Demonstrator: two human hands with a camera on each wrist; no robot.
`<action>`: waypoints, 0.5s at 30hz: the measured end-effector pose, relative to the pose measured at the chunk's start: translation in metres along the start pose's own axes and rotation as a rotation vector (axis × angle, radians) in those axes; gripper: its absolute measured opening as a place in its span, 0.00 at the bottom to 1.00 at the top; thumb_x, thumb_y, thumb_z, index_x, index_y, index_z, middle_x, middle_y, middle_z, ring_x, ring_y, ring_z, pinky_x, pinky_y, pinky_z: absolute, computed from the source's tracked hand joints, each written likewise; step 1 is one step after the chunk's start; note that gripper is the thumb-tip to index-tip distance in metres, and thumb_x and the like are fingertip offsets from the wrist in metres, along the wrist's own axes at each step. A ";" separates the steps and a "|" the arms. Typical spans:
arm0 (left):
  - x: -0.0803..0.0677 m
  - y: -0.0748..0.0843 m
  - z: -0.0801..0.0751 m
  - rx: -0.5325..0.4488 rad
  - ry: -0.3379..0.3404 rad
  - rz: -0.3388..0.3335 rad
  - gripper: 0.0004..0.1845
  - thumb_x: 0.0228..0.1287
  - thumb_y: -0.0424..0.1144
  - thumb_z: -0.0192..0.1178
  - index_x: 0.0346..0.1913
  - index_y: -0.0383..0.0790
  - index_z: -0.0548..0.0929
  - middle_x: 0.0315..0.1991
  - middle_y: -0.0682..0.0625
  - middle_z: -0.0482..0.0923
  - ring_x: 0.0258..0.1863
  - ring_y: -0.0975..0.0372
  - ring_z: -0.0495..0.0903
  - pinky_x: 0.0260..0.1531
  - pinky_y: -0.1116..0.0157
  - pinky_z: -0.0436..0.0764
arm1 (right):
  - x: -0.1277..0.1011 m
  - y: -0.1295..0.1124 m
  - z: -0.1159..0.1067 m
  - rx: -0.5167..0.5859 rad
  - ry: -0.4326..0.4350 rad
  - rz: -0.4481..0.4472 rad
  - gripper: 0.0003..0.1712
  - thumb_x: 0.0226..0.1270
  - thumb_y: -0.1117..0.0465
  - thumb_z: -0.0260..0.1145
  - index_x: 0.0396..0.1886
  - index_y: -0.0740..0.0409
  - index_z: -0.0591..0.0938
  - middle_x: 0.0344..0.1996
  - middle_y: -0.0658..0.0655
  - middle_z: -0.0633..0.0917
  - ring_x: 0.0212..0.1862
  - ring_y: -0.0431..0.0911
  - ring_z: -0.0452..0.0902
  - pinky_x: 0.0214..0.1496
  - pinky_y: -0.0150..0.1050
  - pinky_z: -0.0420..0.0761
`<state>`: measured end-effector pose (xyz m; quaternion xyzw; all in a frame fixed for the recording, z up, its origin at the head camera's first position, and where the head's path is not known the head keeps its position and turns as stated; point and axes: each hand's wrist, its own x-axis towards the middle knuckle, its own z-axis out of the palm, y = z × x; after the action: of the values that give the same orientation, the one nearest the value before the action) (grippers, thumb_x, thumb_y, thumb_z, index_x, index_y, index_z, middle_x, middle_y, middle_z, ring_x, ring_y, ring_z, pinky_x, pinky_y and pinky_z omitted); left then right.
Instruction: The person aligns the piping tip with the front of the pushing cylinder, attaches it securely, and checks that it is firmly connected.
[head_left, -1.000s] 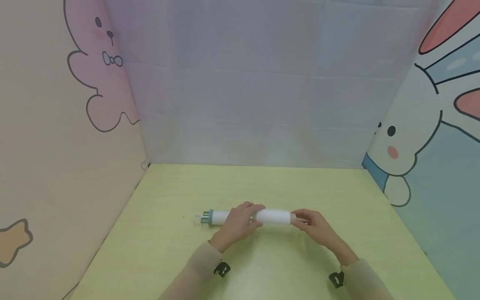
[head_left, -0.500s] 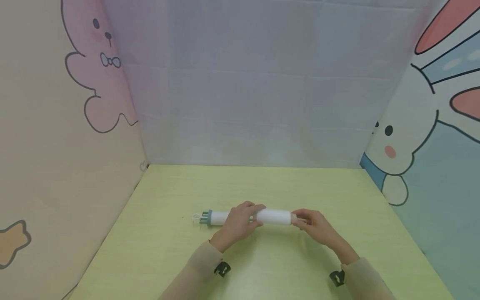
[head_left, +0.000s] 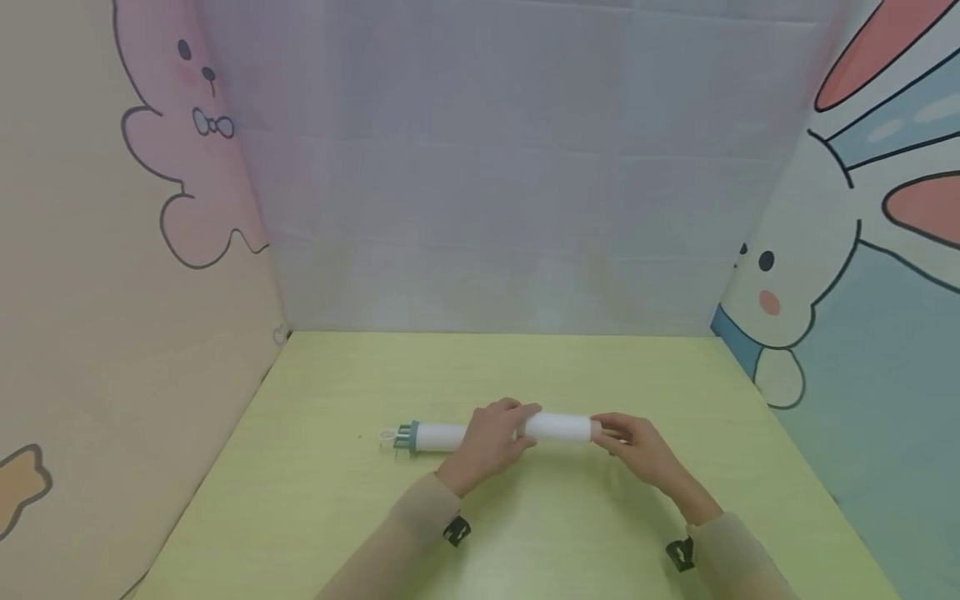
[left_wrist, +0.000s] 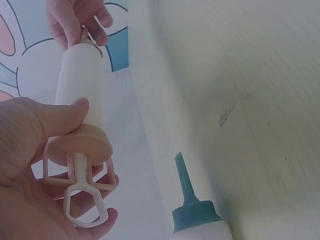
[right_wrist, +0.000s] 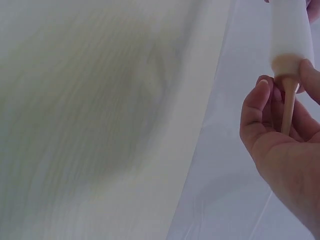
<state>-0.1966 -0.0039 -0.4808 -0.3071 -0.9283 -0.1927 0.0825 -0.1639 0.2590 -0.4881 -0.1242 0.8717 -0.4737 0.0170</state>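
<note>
Both hands hold a white syringe-style dispenser with peach fittings (head_left: pixel 562 427), lying sideways above the table. My left hand (head_left: pixel 489 443) grips its handle end, thumb on the white body beside a peach collar (left_wrist: pixel 82 142). A white pull ring (left_wrist: pixel 86 209) sticks out past that hand. At the opposite end, my right hand (head_left: pixel 641 454) curls its fingers and thumb around the peach cap and slim nozzle (right_wrist: pixel 288 107). Just left, a similar dispenser with teal fittings (head_left: pixel 441 437) lies on the table, partly behind my left hand; its teal nozzle (left_wrist: pixel 185 177) shows in the left wrist view.
The pale yellow-green table (head_left: pixel 510 367) has a plain grey-white backdrop (head_left: pixel 480 208) behind it. Side panels bear a pink cartoon animal (head_left: pixel 198 192) and a white rabbit (head_left: pixel 787 242). Dark clips (head_left: pixel 681 553) show at both cuffs.
Both hands have shifted slightly right with the peach-fitted dispenser, which stands a little higher in view. The teal-fitted one stays on the table. The head view has turned slightly.
</note>
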 end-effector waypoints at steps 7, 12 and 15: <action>0.012 0.011 0.010 0.082 -0.039 -0.012 0.26 0.58 0.51 0.63 0.60 0.53 0.75 0.49 0.51 0.80 0.45 0.59 0.79 0.41 0.59 0.76 | 0.001 0.010 -0.009 -0.028 0.033 0.018 0.22 0.64 0.58 0.63 0.54 0.65 0.77 0.51 0.67 0.80 0.48 0.57 0.81 0.36 0.33 0.80; 0.018 0.017 0.022 0.113 -0.029 -0.015 0.26 0.58 0.51 0.63 0.60 0.53 0.74 0.49 0.50 0.79 0.44 0.58 0.79 0.39 0.59 0.76 | -0.001 0.014 -0.016 -0.007 0.042 0.037 0.24 0.63 0.55 0.65 0.54 0.66 0.77 0.50 0.68 0.81 0.47 0.57 0.81 0.37 0.34 0.80; 0.019 0.022 0.032 0.111 -0.033 -0.024 0.27 0.59 0.50 0.62 0.61 0.53 0.72 0.49 0.49 0.78 0.43 0.57 0.78 0.39 0.59 0.75 | -0.003 0.020 -0.020 0.022 0.046 0.068 0.25 0.62 0.55 0.65 0.55 0.65 0.77 0.49 0.67 0.81 0.48 0.57 0.81 0.38 0.34 0.80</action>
<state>-0.2000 0.0355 -0.4979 -0.2942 -0.9423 -0.1369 0.0819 -0.1678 0.2864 -0.4935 -0.0832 0.8702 -0.4854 0.0143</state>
